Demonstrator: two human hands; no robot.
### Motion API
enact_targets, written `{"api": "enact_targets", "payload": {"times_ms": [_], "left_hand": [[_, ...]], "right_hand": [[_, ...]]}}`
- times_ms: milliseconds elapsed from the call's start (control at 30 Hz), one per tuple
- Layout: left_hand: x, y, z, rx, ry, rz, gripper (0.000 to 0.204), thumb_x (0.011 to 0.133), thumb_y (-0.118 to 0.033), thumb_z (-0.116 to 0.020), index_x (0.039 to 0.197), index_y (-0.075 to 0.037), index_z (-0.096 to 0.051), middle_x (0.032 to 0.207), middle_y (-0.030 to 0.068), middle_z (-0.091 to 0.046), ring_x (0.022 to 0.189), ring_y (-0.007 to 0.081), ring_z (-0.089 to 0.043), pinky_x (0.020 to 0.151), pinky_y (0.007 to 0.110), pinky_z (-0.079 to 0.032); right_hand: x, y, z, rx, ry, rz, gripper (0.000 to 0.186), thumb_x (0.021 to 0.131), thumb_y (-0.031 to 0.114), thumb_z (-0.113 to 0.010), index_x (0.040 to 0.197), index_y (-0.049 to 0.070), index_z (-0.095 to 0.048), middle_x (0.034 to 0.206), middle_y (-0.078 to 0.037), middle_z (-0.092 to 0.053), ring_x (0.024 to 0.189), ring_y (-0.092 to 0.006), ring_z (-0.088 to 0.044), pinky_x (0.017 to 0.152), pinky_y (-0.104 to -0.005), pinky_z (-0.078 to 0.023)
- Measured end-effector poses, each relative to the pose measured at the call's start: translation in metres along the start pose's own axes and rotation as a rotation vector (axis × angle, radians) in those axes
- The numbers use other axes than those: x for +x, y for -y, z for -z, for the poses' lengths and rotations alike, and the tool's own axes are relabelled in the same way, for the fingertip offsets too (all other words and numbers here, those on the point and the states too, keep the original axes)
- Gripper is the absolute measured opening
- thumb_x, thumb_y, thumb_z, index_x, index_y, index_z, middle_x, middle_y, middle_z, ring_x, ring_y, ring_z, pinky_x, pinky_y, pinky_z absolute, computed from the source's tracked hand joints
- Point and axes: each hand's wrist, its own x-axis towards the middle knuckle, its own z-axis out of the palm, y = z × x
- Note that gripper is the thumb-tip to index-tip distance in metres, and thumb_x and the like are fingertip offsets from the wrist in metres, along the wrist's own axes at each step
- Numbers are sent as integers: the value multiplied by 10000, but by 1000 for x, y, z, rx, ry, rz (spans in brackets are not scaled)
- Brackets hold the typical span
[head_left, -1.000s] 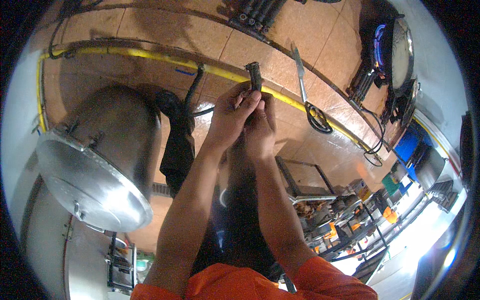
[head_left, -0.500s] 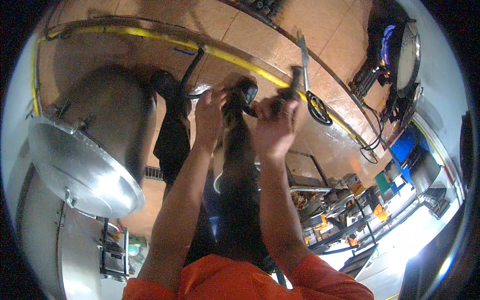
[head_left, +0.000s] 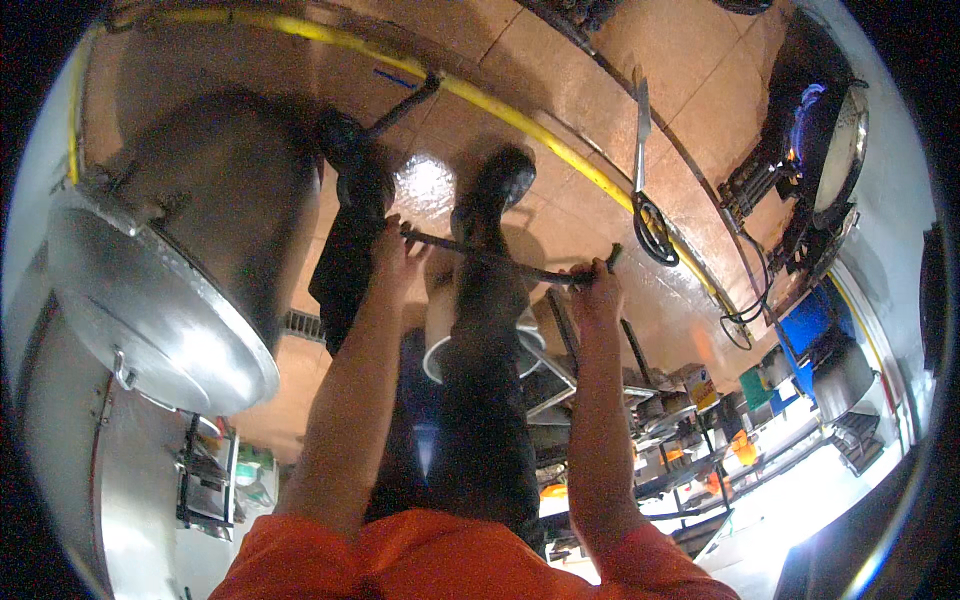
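Observation:
A narrow dark strip (head_left: 500,262), like a strap or a thin hose, stretches between my two hands in front of my legs and sags slightly. My left hand (head_left: 402,250) is closed on its left end. My right hand (head_left: 598,292) grips it near the other end, and a short tip sticks up past the fingers. Its exact material cannot be made out. Scissors (head_left: 643,165) with long blades and black loop handles lie beyond my right hand, by the yellow line. Another dark strip (head_left: 405,105) lies beside my left boot (head_left: 345,140).
A big metal pot (head_left: 165,300) stands at my left. To the far right a burner flame (head_left: 803,120) burns beside a round pan (head_left: 840,155). A yellow line (head_left: 530,125) curves across the tiled floor. Racks with goods (head_left: 690,440) stand behind on the right. A white bucket-like rim (head_left: 432,362) shows by my legs.
My hands have moved apart and closer to my body, and the dark strip is now stretched between them. Earlier my right hand held a blurred dark thing and my left fingers were raised.

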Motion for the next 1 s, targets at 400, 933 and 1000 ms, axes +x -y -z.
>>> {"api": "enact_targets", "payload": {"times_ms": [400, 933, 1000], "left_hand": [[85, -108, 16, -36, 514, -20, 299, 855, -59, -533, 1152, -25, -537, 1157, 175, -584, 1047, 321, -594, 931, 500, -514], [45, -111, -26, 310, 403, -552, 377, 911, 16, -541, 1269, -61, -453, 1051, 80, -588, 1010, 201, -578, 915, 322, -466], [38, -112, -33, 213, 481, -499, 396, 900, 17, -563, 1268, -72, -446, 1070, 89, -592, 1022, 205, -575, 924, 328, -466]], "right_hand": [[143, -14, -116, -565, 388, 208, 203, 933, 181, -575, 1119, 121, -522, 938, -45, -634, 861, -191, -632, 727, -423, -541], [127, -92, -120, -63, 319, 56, 265, 985, 168, -430, 1236, 92, -463, 1115, -95, -567, 983, -267, -582, 801, -473, -549], [116, -118, -124, 141, 260, -29, 308, 974, 169, -451, 1272, 91, -454, 1141, -105, -576, 1038, -295, -576, 808, -471, -543]]}}
